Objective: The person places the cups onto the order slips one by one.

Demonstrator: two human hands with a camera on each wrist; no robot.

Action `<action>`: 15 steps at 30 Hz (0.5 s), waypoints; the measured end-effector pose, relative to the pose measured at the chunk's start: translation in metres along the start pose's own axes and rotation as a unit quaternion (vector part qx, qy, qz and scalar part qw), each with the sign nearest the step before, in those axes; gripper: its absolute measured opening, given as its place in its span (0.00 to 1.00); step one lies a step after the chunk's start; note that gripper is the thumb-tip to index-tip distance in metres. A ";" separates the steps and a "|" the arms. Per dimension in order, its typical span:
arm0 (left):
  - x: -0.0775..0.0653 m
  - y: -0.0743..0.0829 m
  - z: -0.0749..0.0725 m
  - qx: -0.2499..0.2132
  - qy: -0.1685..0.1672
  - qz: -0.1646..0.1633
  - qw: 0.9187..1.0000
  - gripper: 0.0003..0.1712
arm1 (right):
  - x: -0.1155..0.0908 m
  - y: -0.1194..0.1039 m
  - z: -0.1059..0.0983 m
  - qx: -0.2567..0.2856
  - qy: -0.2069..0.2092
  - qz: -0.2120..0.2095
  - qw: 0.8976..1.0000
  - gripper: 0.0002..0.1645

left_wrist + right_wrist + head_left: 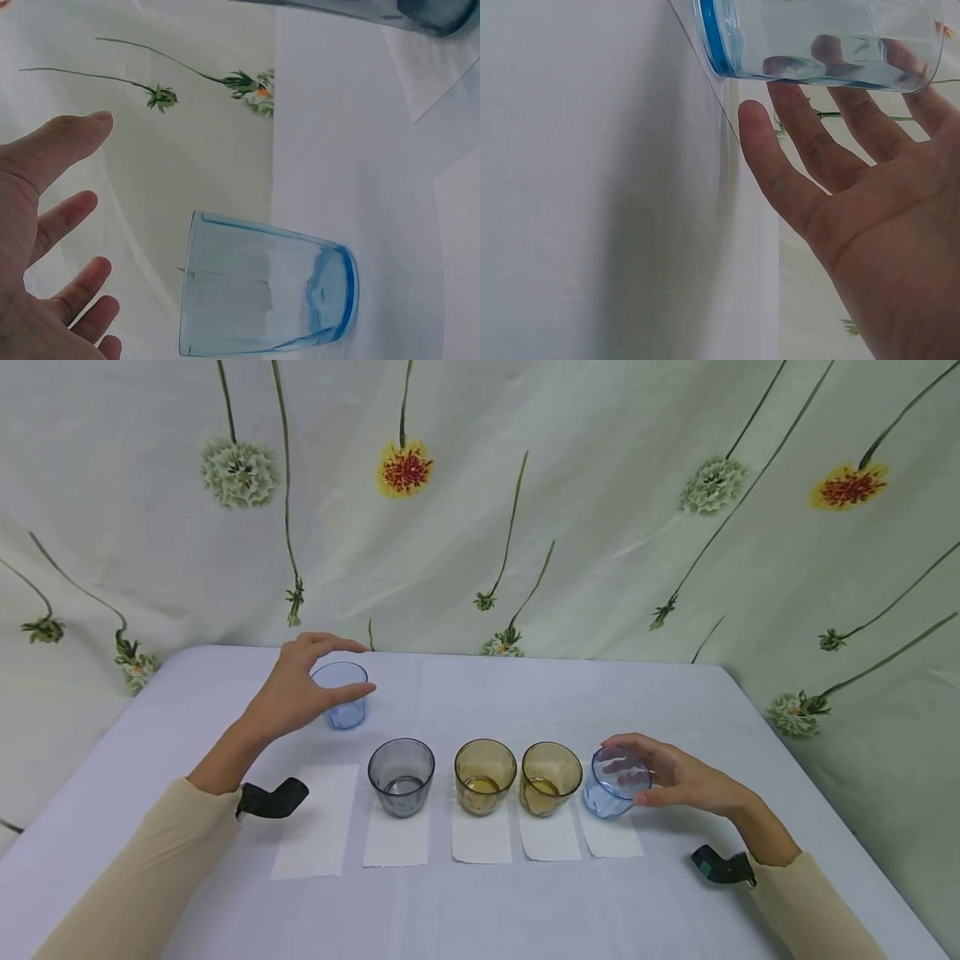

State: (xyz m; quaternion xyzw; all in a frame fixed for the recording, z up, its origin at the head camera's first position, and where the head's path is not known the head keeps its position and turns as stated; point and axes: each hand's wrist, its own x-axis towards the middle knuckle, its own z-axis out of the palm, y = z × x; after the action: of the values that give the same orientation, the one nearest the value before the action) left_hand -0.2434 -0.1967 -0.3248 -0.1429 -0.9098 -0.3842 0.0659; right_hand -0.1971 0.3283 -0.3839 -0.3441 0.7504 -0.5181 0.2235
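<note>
At the back left stands a clear blue glass (347, 714), upright on the tablecloth. My left hand (303, 685) is beside it, thumb and fingers spread apart; the left wrist view shows a gap between the fingers and the blue glass (270, 289). On the right, another blue glass (606, 799) stands at a white paper strip (617, 841). My right hand (675, 774) is around its right side, fingers reaching behind it and thumb tip at its near side. Through the glass (817, 37) in the right wrist view, loosely extended fingers (844, 150) show.
Between the hands, a grey glass (401, 777) and two amber glasses (485, 777) stand in a row on paper strips. A further paper strip (315, 822) lies at the left. Behind the table (465, 910) hangs a flowered cloth (600, 527).
</note>
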 end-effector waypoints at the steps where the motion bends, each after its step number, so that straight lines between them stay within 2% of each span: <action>1: 0.000 -0.002 -0.001 0.000 0.003 -0.002 1.000 0.33 | 0.000 0.000 0.000 0.000 -0.001 -0.002 1.000 0.41; 8: 0.002 -0.015 -0.004 -0.001 0.008 -0.030 1.000 0.36 | 0.000 0.000 0.000 -0.005 0.002 -0.003 1.000 0.41; 15: 0.003 -0.024 -0.002 -0.038 0.007 -0.065 0.997 0.40 | 0.000 0.001 0.000 -0.008 -0.001 -0.012 1.000 0.41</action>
State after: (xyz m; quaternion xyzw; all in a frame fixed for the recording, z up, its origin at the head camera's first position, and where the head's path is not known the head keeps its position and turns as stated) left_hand -0.2540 -0.2134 -0.3386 -0.0831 -0.9015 -0.4226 0.0413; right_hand -0.1978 0.3284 -0.3847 -0.3559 0.7500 -0.5143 0.2154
